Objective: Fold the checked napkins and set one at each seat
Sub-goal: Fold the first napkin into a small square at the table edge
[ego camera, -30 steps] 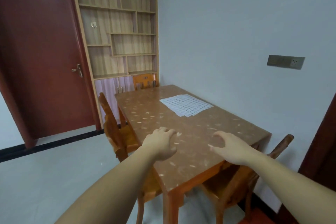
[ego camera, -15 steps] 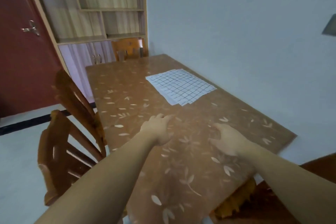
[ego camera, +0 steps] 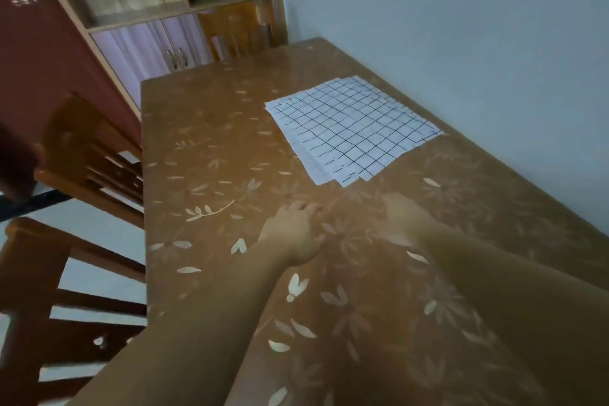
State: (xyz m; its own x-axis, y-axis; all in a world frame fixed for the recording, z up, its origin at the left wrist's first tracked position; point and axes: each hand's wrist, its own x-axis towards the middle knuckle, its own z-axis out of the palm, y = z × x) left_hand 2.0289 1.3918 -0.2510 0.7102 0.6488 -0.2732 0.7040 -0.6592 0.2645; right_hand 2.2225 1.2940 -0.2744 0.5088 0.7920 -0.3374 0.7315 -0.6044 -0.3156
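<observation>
a person's two bare hands hung low over a flower-patterned table, short of a stack of checked napkins that lay unfolded on the far right of the top, close to the wall. the stack sat skewed to the table's edges, one corner pointing back at the person, and that corner fell just ahead of the gap between the hands. the left hand had its fingers loosely curled and gripped nothing. the right hand, blurred in the frame, seemed to lie palm down with relaxed fingers, also empty. it looked the nearer of the two to that corner, the left only a little farther off. the sheets were fanned slightly there, so the top layer would likely part most easily at that point. no napkin had been folded or set at a seat. wooden chairs stood along the left side and a far chair at the end.
</observation>
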